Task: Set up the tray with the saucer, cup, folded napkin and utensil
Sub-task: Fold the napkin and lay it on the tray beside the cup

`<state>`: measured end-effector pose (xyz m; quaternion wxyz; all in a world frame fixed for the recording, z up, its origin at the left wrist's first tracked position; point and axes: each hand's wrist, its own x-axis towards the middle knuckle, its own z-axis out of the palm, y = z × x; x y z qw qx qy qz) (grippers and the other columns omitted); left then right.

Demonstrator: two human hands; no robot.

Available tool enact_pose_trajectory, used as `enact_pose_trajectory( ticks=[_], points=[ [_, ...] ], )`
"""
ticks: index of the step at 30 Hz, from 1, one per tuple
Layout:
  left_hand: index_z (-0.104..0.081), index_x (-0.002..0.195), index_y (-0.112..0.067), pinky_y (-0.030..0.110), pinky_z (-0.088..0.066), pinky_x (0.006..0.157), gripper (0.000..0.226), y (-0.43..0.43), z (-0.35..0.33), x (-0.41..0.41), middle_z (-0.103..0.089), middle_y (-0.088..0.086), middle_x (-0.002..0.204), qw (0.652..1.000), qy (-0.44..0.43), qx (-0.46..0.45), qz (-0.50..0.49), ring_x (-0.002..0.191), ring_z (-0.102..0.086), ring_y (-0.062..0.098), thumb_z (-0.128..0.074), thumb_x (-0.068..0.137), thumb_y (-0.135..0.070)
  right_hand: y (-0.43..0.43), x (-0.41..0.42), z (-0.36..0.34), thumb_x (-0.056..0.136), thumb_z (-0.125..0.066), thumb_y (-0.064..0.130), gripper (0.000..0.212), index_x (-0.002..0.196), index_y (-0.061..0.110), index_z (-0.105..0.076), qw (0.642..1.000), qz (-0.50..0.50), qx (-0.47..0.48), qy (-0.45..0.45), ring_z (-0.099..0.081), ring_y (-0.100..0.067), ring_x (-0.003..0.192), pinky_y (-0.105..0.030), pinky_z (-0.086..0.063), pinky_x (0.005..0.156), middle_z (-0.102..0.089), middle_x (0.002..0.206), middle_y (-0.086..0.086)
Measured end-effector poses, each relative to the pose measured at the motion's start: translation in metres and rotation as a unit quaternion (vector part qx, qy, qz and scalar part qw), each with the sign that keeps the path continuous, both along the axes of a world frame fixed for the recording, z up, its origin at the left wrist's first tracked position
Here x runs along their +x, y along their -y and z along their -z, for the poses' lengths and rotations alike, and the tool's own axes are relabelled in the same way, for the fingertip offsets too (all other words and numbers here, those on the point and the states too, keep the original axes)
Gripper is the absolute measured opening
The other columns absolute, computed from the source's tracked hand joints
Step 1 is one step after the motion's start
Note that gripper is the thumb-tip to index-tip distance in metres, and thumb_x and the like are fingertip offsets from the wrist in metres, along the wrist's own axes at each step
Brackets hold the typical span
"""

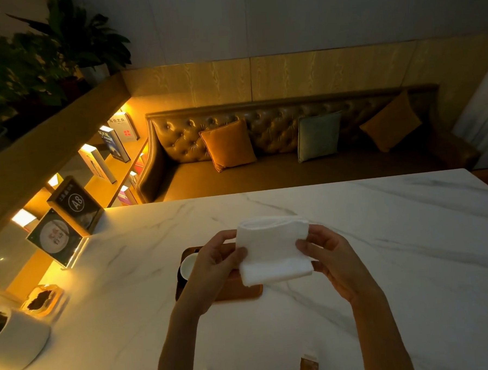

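Observation:
A white folded napkin (273,248) hangs in the air above the table, pinched on both sides. My left hand (214,261) grips its left edge and my right hand (330,255) grips its right edge. Under the napkin lies a brown wooden tray (237,294) on the marble table (381,234). A white cup (189,265) stands at the tray's left end, partly hidden by my left hand; a dark saucer seems to lie beneath it. No utensil shows.
Acrylic sign stands (57,240) sit at the table's far left corner. A white pot (15,341) and a small dish (42,300) stand at the left edge. Small brown packets (309,368) lie near the front edge. A leather bench with cushions (291,145) runs behind the table.

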<state>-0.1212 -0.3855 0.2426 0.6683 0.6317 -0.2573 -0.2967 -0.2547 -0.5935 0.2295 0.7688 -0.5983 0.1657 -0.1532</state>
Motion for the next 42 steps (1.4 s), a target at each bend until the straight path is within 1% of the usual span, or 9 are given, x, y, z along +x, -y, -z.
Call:
enact_pose_trajectory(
  ticks=[4, 9, 17, 22, 28, 31, 35, 39, 42],
  points=[
    [-0.071, 0.107, -0.015, 0.024, -0.058, 0.069, 0.029, -0.002, -0.006, -0.005, -0.072, -0.003, 0.109, 0.993, 0.111, -0.027, -0.01, 0.101, -0.068, 0.014, -0.049, 0.097, 0.001, -0.002, -0.002, -0.004, 0.087, -0.061, 0.012, 0.022, 0.1, 0.027, -0.071, 0.995, 0.029, -0.077, 0.06, -0.07, -0.02, 0.091, -0.022, -0.056, 0.062, -0.073, 0.103, -0.002],
    [-0.072, 0.093, -0.011, 0.019, -0.056, 0.065, 0.05, -0.003, -0.016, -0.007, -0.067, -0.011, 0.115, 0.982, 0.177, -0.057, 0.019, 0.106, -0.063, 0.01, -0.035, 0.09, 0.023, -0.003, -0.001, -0.008, 0.086, -0.045, -0.017, 0.051, 0.081, 0.027, -0.068, 0.986, 0.015, -0.121, 0.111, -0.064, -0.02, 0.097, -0.026, -0.056, 0.059, -0.069, 0.103, 0.002],
    [-0.075, 0.076, -0.008, 0.02, -0.054, 0.076, 0.055, -0.003, -0.021, -0.011, -0.067, 0.003, 0.113, 0.977, 0.208, -0.05, 0.027, 0.109, -0.061, 0.009, -0.036, 0.084, 0.03, -0.008, 0.0, -0.01, 0.081, -0.047, -0.022, 0.056, 0.071, 0.029, -0.065, 0.977, 0.031, -0.17, 0.129, -0.062, -0.016, 0.097, -0.026, -0.056, 0.061, -0.066, 0.1, 0.007],
    [-0.074, 0.092, -0.012, 0.018, -0.051, 0.088, 0.057, -0.009, -0.029, -0.012, -0.063, 0.002, 0.12, 0.959, 0.275, -0.009, 0.06, 0.114, -0.058, 0.005, -0.04, 0.08, 0.031, -0.008, -0.002, -0.009, 0.084, -0.048, -0.018, 0.056, 0.068, 0.032, -0.067, 0.977, 0.049, -0.165, 0.125, -0.062, -0.017, 0.098, -0.029, -0.058, 0.065, -0.069, 0.101, 0.007],
    [-0.074, 0.098, -0.014, 0.019, -0.052, 0.085, 0.052, -0.014, -0.032, -0.014, -0.057, -0.001, 0.133, 0.966, 0.245, 0.011, 0.083, 0.119, -0.055, 0.01, -0.038, 0.089, 0.023, -0.007, -0.002, -0.008, 0.087, -0.049, -0.015, 0.053, 0.073, 0.032, -0.07, 0.979, 0.052, -0.162, 0.115, -0.063, -0.014, 0.103, -0.025, -0.059, 0.07, -0.07, 0.106, 0.01],
    [-0.069, 0.115, -0.014, 0.027, -0.055, 0.09, 0.043, -0.018, -0.028, -0.013, -0.05, -0.011, 0.144, 0.979, 0.182, 0.004, 0.087, 0.127, -0.051, 0.009, -0.044, 0.094, 0.014, -0.004, -0.005, -0.004, 0.091, -0.043, -0.012, 0.051, 0.09, 0.029, -0.073, 0.985, 0.029, -0.131, 0.112, -0.061, -0.02, 0.112, -0.028, -0.058, 0.081, -0.068, 0.118, 0.004],
    [-0.059, 0.132, -0.015, 0.023, -0.052, 0.095, 0.049, -0.015, -0.019, -0.012, -0.045, -0.02, 0.148, 0.994, 0.086, -0.02, 0.061, 0.133, -0.046, 0.001, -0.05, 0.092, 0.013, -0.001, -0.008, -0.001, 0.095, -0.043, -0.003, 0.045, 0.115, 0.028, -0.069, 0.991, -0.012, -0.1, 0.086, -0.059, -0.017, 0.12, -0.025, -0.053, 0.09, -0.064, 0.127, 0.003],
    [-0.06, 0.132, -0.022, 0.017, -0.052, 0.093, 0.05, -0.011, -0.013, -0.01, -0.05, -0.023, 0.144, 0.998, 0.061, -0.002, 0.029, 0.13, -0.048, -0.004, -0.059, 0.09, 0.006, 0.0, -0.007, 0.0, 0.091, -0.056, 0.007, 0.043, 0.124, 0.035, -0.06, 0.989, -0.034, -0.134, 0.047, -0.058, -0.01, 0.12, -0.021, -0.052, 0.091, -0.063, 0.128, 0.011],
    [-0.061, 0.13, -0.027, 0.024, -0.053, 0.097, 0.044, -0.005, -0.009, -0.01, -0.058, -0.022, 0.136, 0.997, 0.068, 0.02, -0.023, 0.123, -0.056, 0.0, -0.066, 0.089, -0.012, -0.002, -0.003, -0.001, 0.087, -0.062, 0.004, 0.05, 0.121, 0.039, -0.059, 0.99, -0.052, -0.128, 0.03, -0.06, -0.005, 0.116, -0.017, -0.054, 0.083, -0.063, 0.125, 0.018]
  ],
)
